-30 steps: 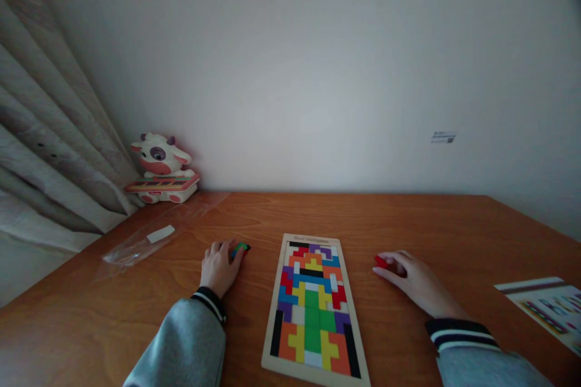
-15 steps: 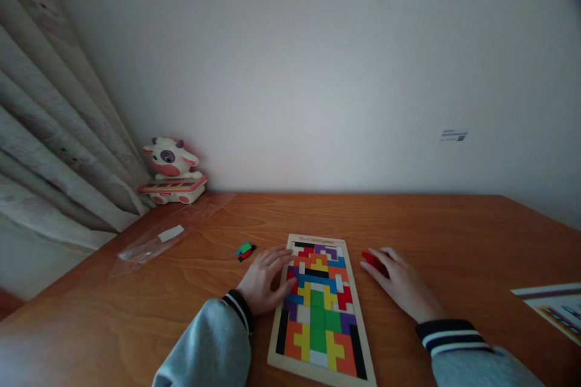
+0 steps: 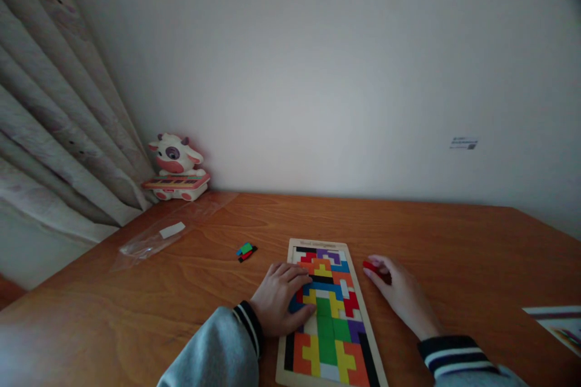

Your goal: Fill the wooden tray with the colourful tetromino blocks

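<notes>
A wooden block puzzle board (image 3: pixel 358 308) lies on the table in front of me, filled with coloured pieces in red, orange, yellow, green, blue, purple, black and white. My left hand (image 3: pixel 284 299) rests over the board's left edge, fingers spread across the pieces and covering some of them. To the right of the board, my right hand (image 3: pixel 397 290) pinches a red puzzle piece (image 3: pixel 370 266) between thumb and fingers, close to the tabletop. Part of that piece is hidden by the fingers.
A small pile of loose puzzle pieces (image 3: pixel 246 251) lies left of the board. Farther left is a clear plastic bag (image 3: pixel 149 245) with a white label. A cow toy keyboard (image 3: pixel 178 169) stands in the back corner by the curtain (image 3: pixel 59 133). A printed sheet (image 3: pixel 558 323) lies at the right.
My left hand has shifted right and toward me, farther over the board. My right hand still holds the red piece, its fingers now more closed. The view has tilted slightly.
</notes>
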The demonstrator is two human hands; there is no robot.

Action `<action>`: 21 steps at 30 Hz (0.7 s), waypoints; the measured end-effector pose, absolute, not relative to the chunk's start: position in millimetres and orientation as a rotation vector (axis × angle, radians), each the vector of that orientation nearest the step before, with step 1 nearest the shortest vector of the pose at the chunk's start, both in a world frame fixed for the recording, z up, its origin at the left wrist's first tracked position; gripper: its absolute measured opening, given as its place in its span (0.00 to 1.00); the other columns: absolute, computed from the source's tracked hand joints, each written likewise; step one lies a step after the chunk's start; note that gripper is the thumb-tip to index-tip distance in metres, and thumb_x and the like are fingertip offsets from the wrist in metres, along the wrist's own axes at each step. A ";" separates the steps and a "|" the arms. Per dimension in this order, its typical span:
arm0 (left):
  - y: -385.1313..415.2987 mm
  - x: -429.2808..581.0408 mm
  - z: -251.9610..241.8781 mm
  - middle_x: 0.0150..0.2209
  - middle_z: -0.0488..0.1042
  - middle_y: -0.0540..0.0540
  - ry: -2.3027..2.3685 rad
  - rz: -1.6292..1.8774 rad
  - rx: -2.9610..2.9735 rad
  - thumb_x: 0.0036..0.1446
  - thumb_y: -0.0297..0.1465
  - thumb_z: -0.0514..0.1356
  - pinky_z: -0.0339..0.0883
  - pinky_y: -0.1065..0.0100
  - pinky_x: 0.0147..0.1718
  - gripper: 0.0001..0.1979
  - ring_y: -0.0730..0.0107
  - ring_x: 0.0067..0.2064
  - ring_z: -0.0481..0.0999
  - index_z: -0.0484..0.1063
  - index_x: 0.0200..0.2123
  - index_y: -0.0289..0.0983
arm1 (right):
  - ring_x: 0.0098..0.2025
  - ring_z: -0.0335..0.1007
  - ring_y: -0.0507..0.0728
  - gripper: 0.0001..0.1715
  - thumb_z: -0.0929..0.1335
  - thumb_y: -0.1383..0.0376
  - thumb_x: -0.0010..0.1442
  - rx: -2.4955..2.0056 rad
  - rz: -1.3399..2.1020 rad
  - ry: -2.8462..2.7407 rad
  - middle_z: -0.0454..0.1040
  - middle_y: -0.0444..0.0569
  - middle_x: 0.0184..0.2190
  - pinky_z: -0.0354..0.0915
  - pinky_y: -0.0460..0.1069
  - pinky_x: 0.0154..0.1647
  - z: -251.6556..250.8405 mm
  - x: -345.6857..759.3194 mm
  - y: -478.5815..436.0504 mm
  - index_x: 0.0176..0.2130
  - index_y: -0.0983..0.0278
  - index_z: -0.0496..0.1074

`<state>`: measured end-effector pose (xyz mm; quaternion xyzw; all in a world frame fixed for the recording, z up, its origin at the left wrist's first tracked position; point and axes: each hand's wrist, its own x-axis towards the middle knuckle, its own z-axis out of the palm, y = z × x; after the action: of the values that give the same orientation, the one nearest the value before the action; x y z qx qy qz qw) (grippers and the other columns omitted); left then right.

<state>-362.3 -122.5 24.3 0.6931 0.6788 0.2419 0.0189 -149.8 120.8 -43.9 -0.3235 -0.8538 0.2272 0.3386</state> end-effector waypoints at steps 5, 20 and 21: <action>-115.2 -356.8 17.4 0.44 0.76 0.44 2.243 0.931 1.993 0.61 0.35 0.58 0.65 0.55 0.47 0.12 0.57 0.46 0.73 0.72 0.47 0.41 | 0.35 0.76 0.60 0.20 0.68 0.51 0.56 -0.822 0.658 -2.139 0.78 0.52 0.36 0.74 0.56 0.37 -41.8 -152.4 121.5 0.41 0.62 0.76; -116.7 -351.8 9.4 0.41 0.79 0.44 1.975 1.012 2.358 0.62 0.33 0.57 0.70 0.64 0.43 0.15 0.63 0.41 0.76 0.71 0.51 0.39 | 0.30 0.81 0.54 0.08 0.66 0.56 0.64 -0.084 0.402 -2.166 0.82 0.41 0.33 0.76 0.43 0.34 -8.7 -187.4 20.1 0.39 0.53 0.76; -116.3 -352.2 7.9 0.40 0.79 0.44 1.974 1.007 2.358 0.62 0.33 0.56 0.71 0.65 0.43 0.14 0.63 0.41 0.76 0.72 0.50 0.39 | 0.29 0.81 0.54 0.08 0.67 0.56 0.63 -0.077 0.397 -2.169 0.83 0.40 0.33 0.76 0.43 0.33 -12.3 -187.1 19.8 0.39 0.52 0.76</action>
<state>-352.2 -116.3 7.9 0.7280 0.6093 0.3109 -0.0470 -187.1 19.8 -12.3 -0.0310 -0.8775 0.1606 0.4509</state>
